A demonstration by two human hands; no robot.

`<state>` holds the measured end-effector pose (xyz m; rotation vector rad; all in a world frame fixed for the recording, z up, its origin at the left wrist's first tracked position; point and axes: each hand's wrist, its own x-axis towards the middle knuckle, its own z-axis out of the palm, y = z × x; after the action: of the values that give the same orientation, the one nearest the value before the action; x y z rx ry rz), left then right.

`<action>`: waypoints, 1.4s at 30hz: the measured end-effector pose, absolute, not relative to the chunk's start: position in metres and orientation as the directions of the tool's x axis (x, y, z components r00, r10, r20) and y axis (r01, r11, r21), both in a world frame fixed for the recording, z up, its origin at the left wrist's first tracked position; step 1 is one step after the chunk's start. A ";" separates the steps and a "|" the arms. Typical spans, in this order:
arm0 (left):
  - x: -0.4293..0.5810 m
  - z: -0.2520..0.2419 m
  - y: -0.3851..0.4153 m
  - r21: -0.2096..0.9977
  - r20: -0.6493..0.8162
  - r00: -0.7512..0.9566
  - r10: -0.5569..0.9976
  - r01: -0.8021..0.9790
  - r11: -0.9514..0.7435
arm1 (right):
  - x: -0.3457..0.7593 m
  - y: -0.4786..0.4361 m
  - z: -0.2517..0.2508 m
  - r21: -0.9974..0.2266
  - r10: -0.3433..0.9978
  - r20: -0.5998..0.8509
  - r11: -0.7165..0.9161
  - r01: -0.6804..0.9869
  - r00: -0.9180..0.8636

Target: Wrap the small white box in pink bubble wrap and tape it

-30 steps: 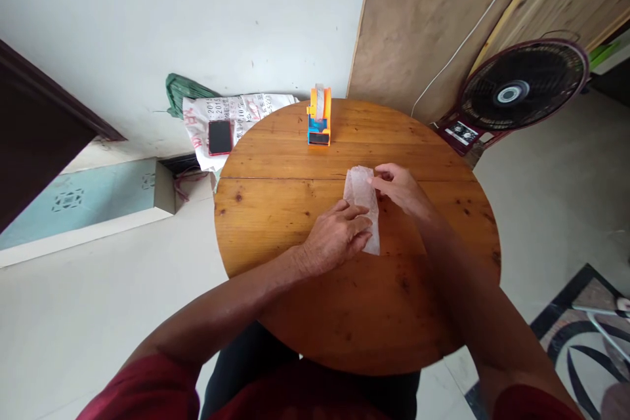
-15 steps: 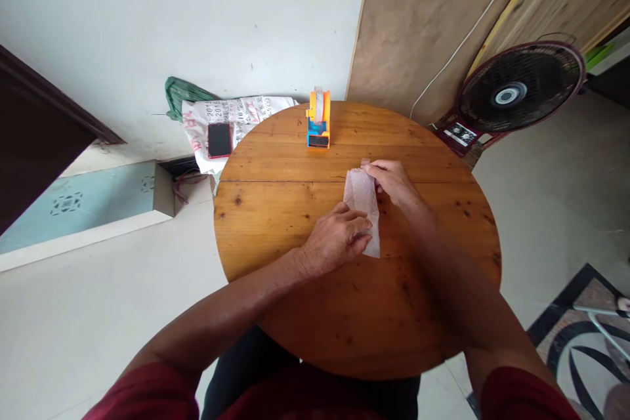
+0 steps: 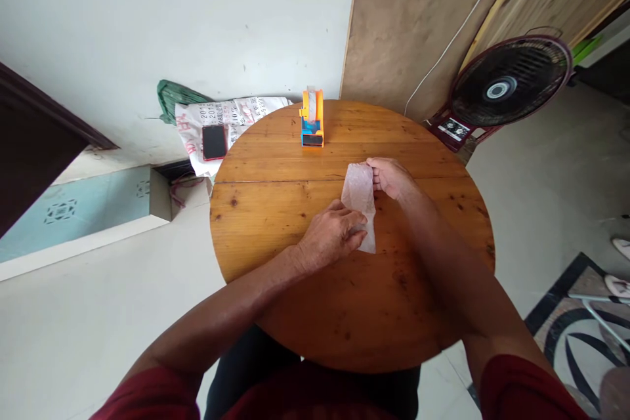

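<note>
A narrow, flat piece of whitish translucent wrap [image 3: 358, 187], which looks like bubble wrap, is on the wooden table, angled slightly. My left hand [image 3: 332, 233] lies across its lower part with fingers curled; thumb and fingertips are closed at its right side. My right hand [image 3: 391, 177] is at the upper right edge of the wrap, its fingers bent against that edge and partly hidden, the thumb side uppermost. Beyond both hands stands an orange and blue tape dispenser [image 3: 312, 119] with a roll of clear tape.
The round wooden table [image 3: 266, 203] is before me, near a wall. Left of it, a black phone [image 3: 214, 142] lies on a white printed sack [image 3: 189, 125]. A fan [image 3: 509, 82] stands at the right, with a white cable [image 3: 453, 39] behind. Shoes [image 3: 617, 285] show at the right edge.
My right hand has turned over at the wrap's upper right edge; the small clear strip that stuck out by its fingertips no longer shows. The left hand stays on the lower part.
</note>
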<state>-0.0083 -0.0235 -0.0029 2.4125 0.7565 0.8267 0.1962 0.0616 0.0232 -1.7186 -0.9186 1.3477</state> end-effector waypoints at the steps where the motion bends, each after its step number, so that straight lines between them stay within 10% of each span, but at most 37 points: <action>1: -0.008 -0.002 -0.024 0.591 0.396 0.667 0.631 0.341 -0.731 | 0.198 0.060 0.025 -0.878 0.874 -0.459 -0.474 0.067 0.159; 34: -0.008 0.000 -0.028 0.537 0.419 0.615 0.668 0.425 -0.729 | 0.172 -0.018 0.057 -0.988 0.997 -0.066 -0.071 0.134 0.037; 42: -0.003 0.009 -0.045 0.610 0.269 0.367 0.890 0.650 -0.453 | 0.171 -0.040 0.060 -0.989 0.999 0.034 0.037 0.144 -0.022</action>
<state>-0.0029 -0.0446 0.0085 2.2318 1.3403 0.8128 0.1709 -0.0403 0.0602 -1.2788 -1.3465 1.1254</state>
